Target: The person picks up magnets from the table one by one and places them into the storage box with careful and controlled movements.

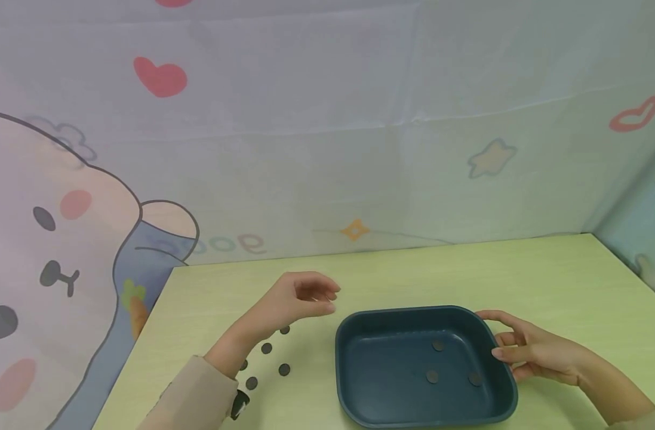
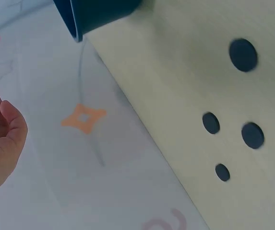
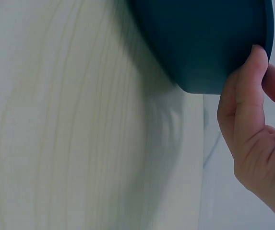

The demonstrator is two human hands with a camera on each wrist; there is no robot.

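Note:
A dark blue rounded rectangular tray stands on the table, with three small dark discs lying inside it. My right hand grips the tray's right rim; in the right wrist view the fingers press against the outer wall. Up and left of the tray, my left hand hovers with fingers loosely bent and nothing visible in it. Several more dark round discs lie scattered on the table below that hand and beside the forearm. Four-like detail of their surface is too small to tell.
The light green table has a wood-grain top. Behind it hangs a pale printed cloth with hearts, stars and a cartoon animal. A small black object shows at the edge of the left sleeve.

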